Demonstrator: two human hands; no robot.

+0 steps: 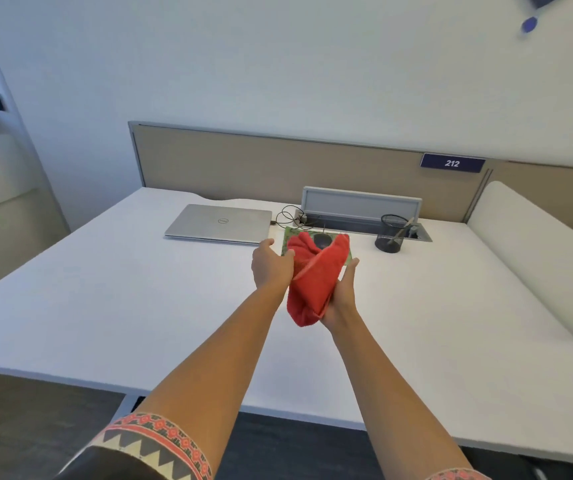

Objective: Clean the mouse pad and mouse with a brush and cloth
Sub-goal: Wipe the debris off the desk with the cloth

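Note:
A red cloth (312, 278) hangs bunched between both hands above the white desk (105, 289). My left hand (271, 266) holds its left side, thumb raised. My right hand (342, 296) grips its lower right fold from beneath. Behind the cloth lies a green patterned mouse pad (291, 235), mostly hidden, with a black mouse (322, 240) on it, partly covered by the cloth. A brush handle (403, 228) sticks out of a black mesh pen cup (391, 234) to the right of the pad.
A shut silver laptop (221, 222) lies left of the pad. Black cables (292, 216) coil beside it near an open cable tray (361, 206) at the back. A beige partition (278, 164) backs the desk. A second desk (534, 258) adjoins on the right.

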